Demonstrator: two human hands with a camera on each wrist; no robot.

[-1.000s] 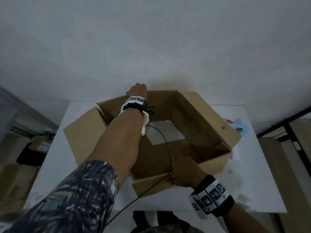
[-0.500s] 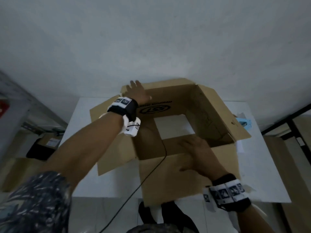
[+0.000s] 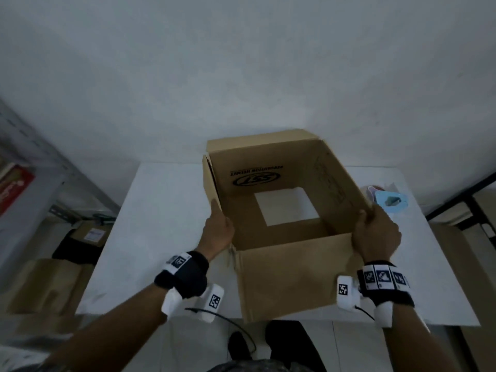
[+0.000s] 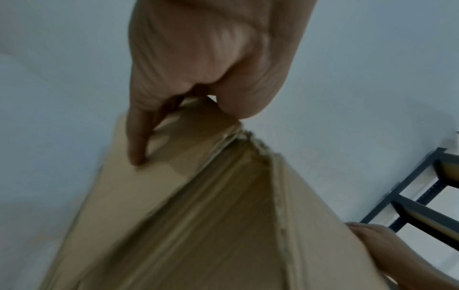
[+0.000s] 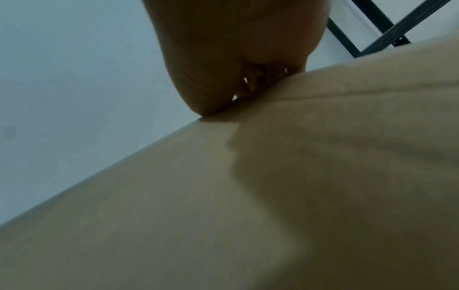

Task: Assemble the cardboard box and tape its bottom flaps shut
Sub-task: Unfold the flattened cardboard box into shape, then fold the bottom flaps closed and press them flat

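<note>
Both hands have shifted to the box (image 3: 292, 275), now squared upright on the table (image 3: 166, 210). Left hand (image 3: 218, 232) and right hand (image 3: 375, 234) each pinch a side wall; keep corners square before flipping.

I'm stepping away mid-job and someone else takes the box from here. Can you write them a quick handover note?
Left hand: grips the box's left wall at the near corner.
Right hand: grips the right wall at the near corner.
The box stands opened into a square on the table, top flaps up. A blue tape dispenser lies to its right.
Done: box squared.
Left: the bottom has a gap showing the table; close the bottom flaps and tape them.
</note>
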